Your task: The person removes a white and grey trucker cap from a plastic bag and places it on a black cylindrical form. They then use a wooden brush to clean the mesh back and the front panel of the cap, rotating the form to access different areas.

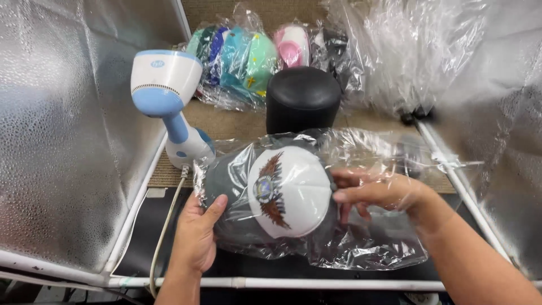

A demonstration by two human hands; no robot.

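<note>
left hand [197, 234] clamps the bagged cap [282, 192], right hand [384, 195] is inside pinching the bag [367, 248]; yank hard and that thin plastic probably rips

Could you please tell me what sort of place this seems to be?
Probably a small cap packing or finishing station: a handheld steamer, a black dome-shaped cap form, bagged caps at the back, and reflective silver side panels.
</note>
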